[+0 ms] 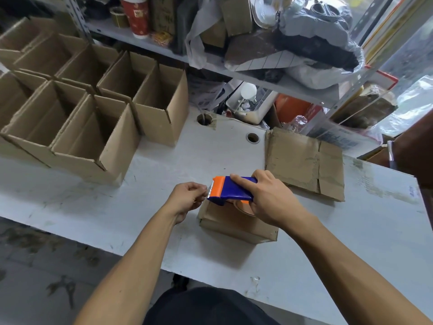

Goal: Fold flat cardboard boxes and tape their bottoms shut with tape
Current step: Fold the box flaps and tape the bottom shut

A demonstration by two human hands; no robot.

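Cardboard box sits upside down near the desk's front edge, under a blue and orange tape gun. The right hand has its grip clamped round the gun; the left hand pinches the tape end at the blade. Finished boxes crowd the far left corner, flat cardboard lies toward the back right.
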